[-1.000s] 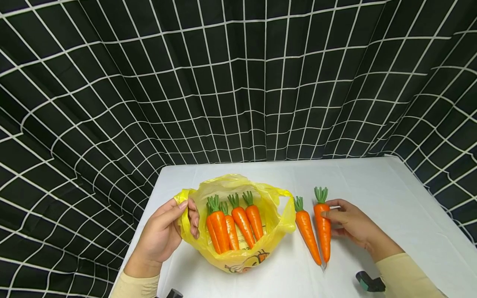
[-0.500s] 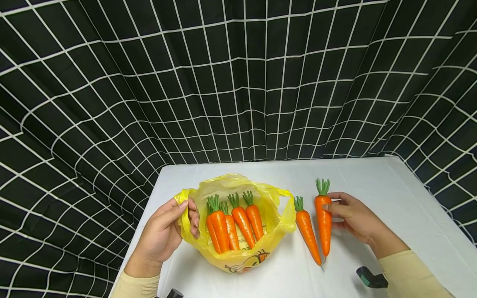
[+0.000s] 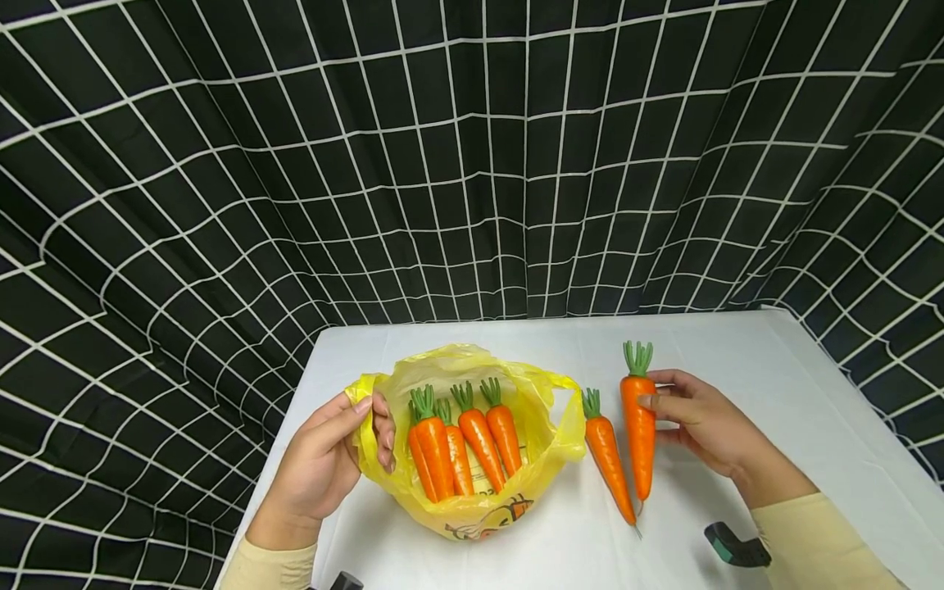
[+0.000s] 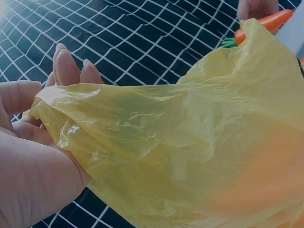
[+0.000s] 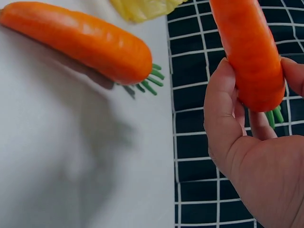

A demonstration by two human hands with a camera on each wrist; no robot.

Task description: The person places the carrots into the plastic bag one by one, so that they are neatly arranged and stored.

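Note:
My left hand [image 3: 324,459] grips the left rim of a yellow plastic bag [image 3: 546,475], whose mouth gapes toward me. Inside the bag several orange carrots [image 3: 479,438] with green tops lean side by side. In the left wrist view the bag's thin film [image 4: 156,123] runs from the thumb and covers part of the fingers. Right of the bag, my right hand [image 3: 711,426] pinches a carrot [image 3: 638,430] near its top, fingers on both sides, as the right wrist view shows of the carrot [image 5: 254,57]. Another carrot [image 3: 610,467] lies on the table just left of it.
A white-covered table [image 3: 737,360] carries everything. Black cloth with a white grid [image 3: 501,180] surrounds it at the back and sides. A dark device [image 3: 736,547] shows beside the right sleeve, and a small dark piece [image 3: 345,580] shows near the left sleeve.
My right hand has raised its carrot and moved it slightly away from me, so its tip has come up from beside the other carrot's tip. The left hand and bag stay put.

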